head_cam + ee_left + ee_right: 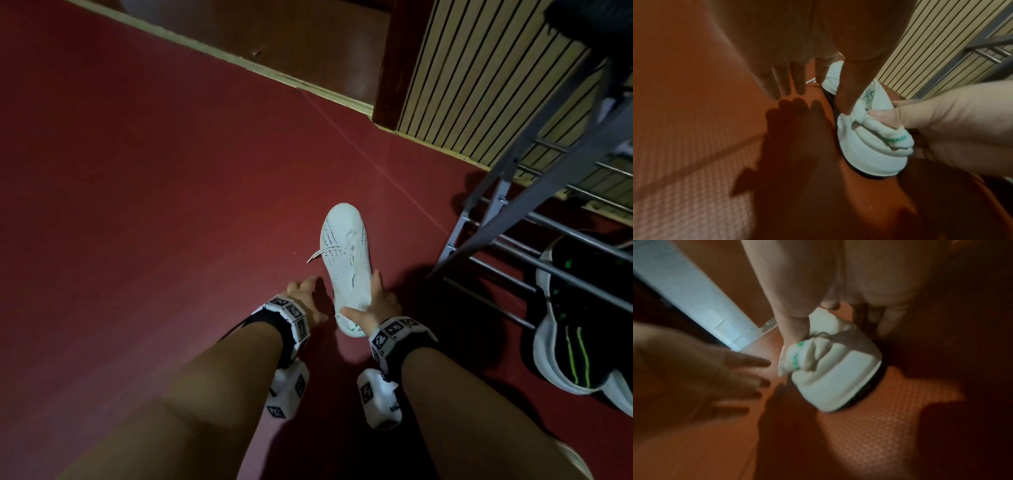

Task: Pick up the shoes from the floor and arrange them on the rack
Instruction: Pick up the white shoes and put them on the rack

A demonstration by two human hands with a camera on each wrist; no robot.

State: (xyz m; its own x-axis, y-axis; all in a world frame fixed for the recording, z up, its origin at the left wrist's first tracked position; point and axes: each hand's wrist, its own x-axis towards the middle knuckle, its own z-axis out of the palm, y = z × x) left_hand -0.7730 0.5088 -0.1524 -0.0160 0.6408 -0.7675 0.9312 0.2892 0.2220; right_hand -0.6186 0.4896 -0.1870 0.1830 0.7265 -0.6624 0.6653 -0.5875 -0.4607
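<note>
Down on the red floor (144,178) lies a white shoe (344,255), with its toe pointing away from the person. The right hand (375,306) grips the shoe at the heel end. The thumb presses the soft collar in, and the other fingers go down the far side. The collar is squashed and folded under the thumb. There is green writing on the collar, but it is too small and crumpled to read. A green mark on the side of the shoe cannot be read either. One lace end lies loose on the floor to the left.

The left hand (303,296) is just beside the shoe on its left. Its fingers are straight and spread, and they hold nothing. It throws a dark shadow on the floor.

To the right stands a grey metal rack (534,222) with thin bars. A black shoe (579,329) with a white sole and bright green stripes sits low in the rack. Both wrists wear bands with black and white square patterns.
</note>
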